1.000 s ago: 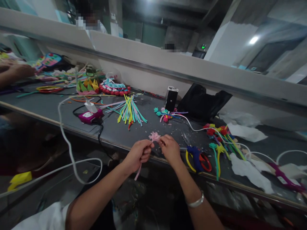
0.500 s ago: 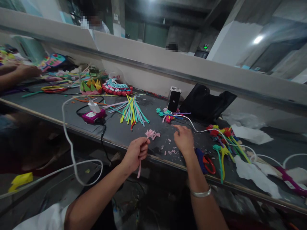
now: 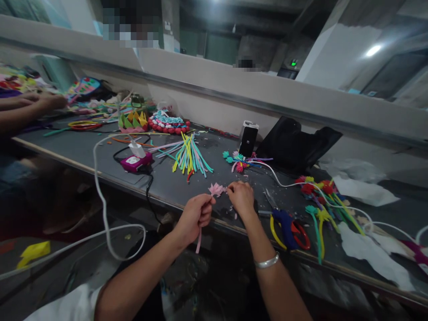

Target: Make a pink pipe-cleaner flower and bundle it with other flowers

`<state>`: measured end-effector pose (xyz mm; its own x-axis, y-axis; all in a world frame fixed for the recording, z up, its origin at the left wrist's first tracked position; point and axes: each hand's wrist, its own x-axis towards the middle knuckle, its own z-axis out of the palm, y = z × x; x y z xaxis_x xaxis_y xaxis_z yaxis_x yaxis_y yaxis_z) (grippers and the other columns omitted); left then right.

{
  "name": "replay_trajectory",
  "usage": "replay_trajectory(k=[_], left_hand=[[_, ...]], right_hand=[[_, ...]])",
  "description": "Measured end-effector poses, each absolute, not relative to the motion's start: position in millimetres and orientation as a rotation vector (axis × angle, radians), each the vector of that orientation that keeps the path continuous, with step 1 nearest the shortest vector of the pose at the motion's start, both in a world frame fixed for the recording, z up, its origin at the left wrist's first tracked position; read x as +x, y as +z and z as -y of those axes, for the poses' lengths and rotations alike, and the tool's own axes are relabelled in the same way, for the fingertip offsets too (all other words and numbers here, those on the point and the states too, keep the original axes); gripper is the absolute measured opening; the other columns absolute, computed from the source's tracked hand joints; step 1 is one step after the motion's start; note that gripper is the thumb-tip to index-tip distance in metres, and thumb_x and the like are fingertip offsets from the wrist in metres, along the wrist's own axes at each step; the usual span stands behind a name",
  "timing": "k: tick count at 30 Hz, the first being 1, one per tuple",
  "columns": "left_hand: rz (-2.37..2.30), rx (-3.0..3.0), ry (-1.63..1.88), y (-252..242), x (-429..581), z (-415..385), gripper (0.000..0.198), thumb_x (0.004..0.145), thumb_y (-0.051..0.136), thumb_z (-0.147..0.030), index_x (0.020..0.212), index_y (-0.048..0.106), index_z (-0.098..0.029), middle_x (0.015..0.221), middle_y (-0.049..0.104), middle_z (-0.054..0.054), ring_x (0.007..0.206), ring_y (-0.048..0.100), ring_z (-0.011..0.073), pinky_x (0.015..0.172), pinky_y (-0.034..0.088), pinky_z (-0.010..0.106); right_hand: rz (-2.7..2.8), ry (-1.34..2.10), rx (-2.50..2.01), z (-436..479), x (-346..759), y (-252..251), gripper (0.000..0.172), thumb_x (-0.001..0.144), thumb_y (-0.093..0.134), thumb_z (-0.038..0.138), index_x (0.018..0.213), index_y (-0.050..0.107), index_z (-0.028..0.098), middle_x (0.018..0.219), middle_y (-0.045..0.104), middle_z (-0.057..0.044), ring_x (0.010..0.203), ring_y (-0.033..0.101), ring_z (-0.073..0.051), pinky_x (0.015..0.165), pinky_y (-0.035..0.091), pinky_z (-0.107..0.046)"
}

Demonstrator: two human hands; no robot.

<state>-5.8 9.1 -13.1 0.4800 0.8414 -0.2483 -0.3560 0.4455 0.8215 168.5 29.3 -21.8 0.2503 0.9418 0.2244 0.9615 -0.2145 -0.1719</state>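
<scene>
My left hand (image 3: 195, 216) is closed round the pink stem of a small pink pipe-cleaner flower (image 3: 216, 189), held just above the front edge of the grey worktable (image 3: 167, 180). My right hand (image 3: 241, 197) pinches at the flower's head from the right, fingers curled. Scissors (image 3: 287, 227) with blue, yellow and red handles lie on the table just right of my right hand. Pink scraps are scattered on the table below the flower.
A fan of coloured pipe cleaners (image 3: 190, 157) lies behind, with finished flowers (image 3: 239, 161) and more flower stems (image 3: 321, 200) to the right. A magenta charger (image 3: 135, 161) trails white and black cables. A black bag (image 3: 296, 142) stands at the back. Another person's arms (image 3: 30, 107) rest far left.
My right hand, which had reached out over the table half a second ago, has come back to the pink flower. The left hand has kept its hold on the stem.
</scene>
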Motion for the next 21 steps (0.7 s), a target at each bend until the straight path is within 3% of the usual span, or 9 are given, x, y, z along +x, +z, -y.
replay_trajectory(k=[5, 9, 15, 21], left_hand=[[-0.741, 0.773, 0.827, -12, 0, -7, 0.015, 0.077, 0.055, -0.031, 0.071, 0.052, -0.017, 0.047, 0.023, -0.011, 0.038, 0.012, 0.0041, 0.034, 0.010, 0.017], [-0.762, 0.771, 0.826, -13, 4, -7, 0.014, 0.076, 0.055, -0.030, 0.070, 0.052, -0.017, 0.047, 0.022, -0.011, 0.038, 0.011, 0.0041, 0.034, 0.010, 0.017], [-0.752, 0.777, 0.832, -17, 4, -8, 0.015, 0.076, 0.055, -0.030, 0.070, 0.053, -0.017, 0.046, 0.022, -0.011, 0.038, 0.011, 0.0041, 0.034, 0.009, 0.017], [-0.745, 0.759, 0.843, -14, 5, -8, 0.014, 0.077, 0.054, -0.030, 0.072, 0.053, -0.017, 0.047, 0.022, -0.011, 0.038, 0.011, 0.0042, 0.035, 0.009, 0.018]], right_hand=[[1.725, -0.104, -2.264, -27, 173, -23, 0.027, 0.093, 0.045, 0.026, 0.095, 0.072, 0.020, 0.097, 0.069, -0.010, 0.093, 0.057, -0.022, 0.078, 0.036, -0.031], [1.750, -0.062, -2.201, -23, 174, -25, 0.022, 0.090, 0.051, 0.024, 0.099, 0.072, 0.025, 0.099, 0.069, -0.008, 0.096, 0.056, -0.021, 0.080, 0.036, -0.030], [1.652, 0.034, -2.066, -20, 170, -28, 0.014, 0.083, 0.057, 0.020, 0.082, 0.071, 0.021, 0.094, 0.069, -0.010, 0.096, 0.056, -0.024, 0.084, 0.035, -0.034], [1.329, 0.258, -1.870, -6, 187, -27, 0.013, 0.078, 0.055, 0.026, 0.079, 0.065, 0.018, 0.076, 0.067, -0.005, 0.073, 0.058, -0.019, 0.072, 0.042, -0.030]])
